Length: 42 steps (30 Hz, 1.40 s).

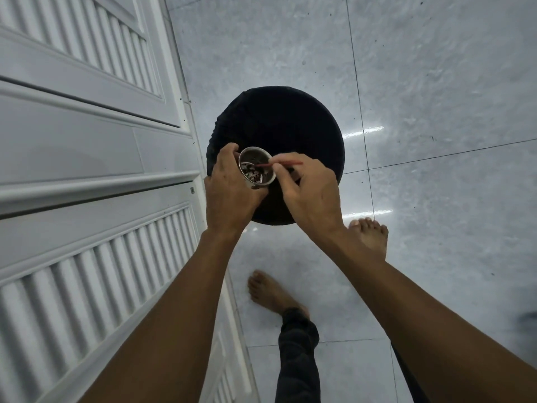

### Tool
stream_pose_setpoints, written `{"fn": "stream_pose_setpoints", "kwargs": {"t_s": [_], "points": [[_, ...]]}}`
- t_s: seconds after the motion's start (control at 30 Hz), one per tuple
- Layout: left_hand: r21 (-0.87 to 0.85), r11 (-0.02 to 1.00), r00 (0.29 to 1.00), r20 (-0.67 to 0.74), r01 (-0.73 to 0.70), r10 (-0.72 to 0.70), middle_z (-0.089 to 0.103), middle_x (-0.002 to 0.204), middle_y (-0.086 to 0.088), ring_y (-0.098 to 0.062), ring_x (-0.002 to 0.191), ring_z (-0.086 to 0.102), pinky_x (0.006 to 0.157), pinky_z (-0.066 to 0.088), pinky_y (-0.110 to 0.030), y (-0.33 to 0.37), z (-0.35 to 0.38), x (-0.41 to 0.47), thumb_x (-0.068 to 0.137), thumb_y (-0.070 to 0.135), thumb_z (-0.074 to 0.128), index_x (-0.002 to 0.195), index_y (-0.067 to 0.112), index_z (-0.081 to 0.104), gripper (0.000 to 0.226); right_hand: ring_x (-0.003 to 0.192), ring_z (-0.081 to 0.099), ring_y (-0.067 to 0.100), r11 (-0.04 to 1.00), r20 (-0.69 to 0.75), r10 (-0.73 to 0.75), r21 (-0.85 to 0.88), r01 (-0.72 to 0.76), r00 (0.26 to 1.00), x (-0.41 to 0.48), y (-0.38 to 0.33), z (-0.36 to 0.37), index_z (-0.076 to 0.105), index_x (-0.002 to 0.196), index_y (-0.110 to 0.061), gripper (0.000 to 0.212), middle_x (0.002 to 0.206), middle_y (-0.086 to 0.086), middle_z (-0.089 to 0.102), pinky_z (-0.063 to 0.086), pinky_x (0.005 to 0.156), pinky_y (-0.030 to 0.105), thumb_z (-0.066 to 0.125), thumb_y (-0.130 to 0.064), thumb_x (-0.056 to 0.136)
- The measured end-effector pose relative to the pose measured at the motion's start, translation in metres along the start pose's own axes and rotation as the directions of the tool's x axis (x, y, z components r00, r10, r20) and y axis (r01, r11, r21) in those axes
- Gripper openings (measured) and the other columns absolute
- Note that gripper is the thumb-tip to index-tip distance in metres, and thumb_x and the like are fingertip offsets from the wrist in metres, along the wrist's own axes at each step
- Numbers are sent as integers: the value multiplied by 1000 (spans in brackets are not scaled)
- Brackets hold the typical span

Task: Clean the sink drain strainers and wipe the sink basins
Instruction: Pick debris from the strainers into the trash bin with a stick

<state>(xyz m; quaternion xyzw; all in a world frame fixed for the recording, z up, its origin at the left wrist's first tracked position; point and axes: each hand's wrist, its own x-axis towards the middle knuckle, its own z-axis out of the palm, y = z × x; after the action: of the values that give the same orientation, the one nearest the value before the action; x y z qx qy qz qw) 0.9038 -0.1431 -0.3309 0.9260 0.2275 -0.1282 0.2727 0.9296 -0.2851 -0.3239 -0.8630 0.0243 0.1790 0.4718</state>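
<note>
Over the black bin (290, 117), I have the left hand (229, 187), fingers curled round the drain strainer (255, 171), debris inside; the right hand (312, 193) pinches a thin red stick (287, 163), possibly a toothpick, tip inside the strainer.

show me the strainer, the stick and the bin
strainer (253, 173): head view, on its debris-covered inside.
stick (294, 163): head view, on its red free end.
bin (279, 120): head view, on its black inside.
</note>
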Motion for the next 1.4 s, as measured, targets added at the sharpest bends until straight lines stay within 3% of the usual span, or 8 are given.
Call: {"fn": "stream_pose_setpoints", "kwargs": {"t_s": [0.33, 0.47, 0.63, 0.83, 1.0, 1.23, 1.33, 1.4], "points": [[-6, 1000, 999, -28, -22, 22, 58, 135, -6, -24, 123, 61, 103, 52, -50, -1, -2, -2, 75, 40, 90, 144, 14, 40, 89, 97, 67, 9, 1000, -9, -18, 11, 18, 1000, -5, -2, 4, 74, 115, -20, 23, 111, -5, 74, 57, 90, 26, 61, -31, 99], [24, 998, 998, -28, -57, 57, 58, 134, -9, -25, 121, 60, 100, 53, -49, -2, -1, -3, 75, 37, 90, 139, 12, 47, 81, 98, 66, 9, 997, -28, 67, -31, -68, 997, -5, 1, 0, 73, 117, -21, 23, 112, -6, 74, 56, 90, 26, 59, -30, 101], [55, 996, 997, -16, -73, 74, 58, 135, -11, -26, 122, 58, 101, 51, -49, -4, 0, 0, 79, 39, 88, 138, 8, 53, 75, 100, 65, 10, 997, 14, -62, -55, 63, 998, -11, -7, -2, 74, 116, -20, 24, 112, -3, 74, 50, 90, 17, 60, -30, 100], [10, 994, 994, -12, -111, 112, 58, 135, -9, -24, 122, 58, 102, 51, -51, -3, 1, -5, 77, 36, 90, 139, 9, 54, 76, 101, 65, 11, 999, -31, -1, 44, 2, 1000, -9, -7, -8, 74, 117, -17, 24, 113, -1, 74, 54, 92, 22, 61, -27, 100], [-26, 993, 993, -22, -118, 118, 58, 134, -14, -29, 122, 59, 102, 51, -53, -2, 2, -9, 77, 36, 90, 138, 6, 54, 76, 100, 63, 11, 996, -30, -1, -84, -1, 1000, -16, -3, -6, 74, 118, -18, 25, 114, -2, 74, 52, 91, 19, 59, -28, 101], [-30, 992, 992, -27, -121, 120, 56, 135, -16, -30, 123, 58, 103, 51, -54, 1, 2, -10, 76, 33, 91, 138, 5, 53, 78, 99, 63, 10, 996, 0, -35, -80, 35, 999, -25, 1, -9, 74, 118, -19, 24, 114, -2, 74, 50, 89, 16, 61, -28, 100], [-34, 992, 992, -29, -121, 120, 56, 134, -14, -28, 123, 57, 102, 50, -55, -2, 0, -10, 75, 30, 91, 138, 7, 53, 77, 98, 60, 7, 992, -27, -23, -124, 19, 999, -22, 3, -14, 74, 118, -20, 24, 113, -5, 74, 41, 85, 6, 60, -29, 100], [-28, 993, 993, -31, -111, 110, 56, 134, -13, -28, 123, 56, 102, 50, -55, -6, 0, -10, 75, 30, 90, 138, 8, 52, 77, 98, 62, 9, 992, 2, -75, -99, 75, 997, -24, 0, -14, 74, 117, -19, 24, 113, -3, 74, 45, 86, 10, 60, -29, 100]]}}
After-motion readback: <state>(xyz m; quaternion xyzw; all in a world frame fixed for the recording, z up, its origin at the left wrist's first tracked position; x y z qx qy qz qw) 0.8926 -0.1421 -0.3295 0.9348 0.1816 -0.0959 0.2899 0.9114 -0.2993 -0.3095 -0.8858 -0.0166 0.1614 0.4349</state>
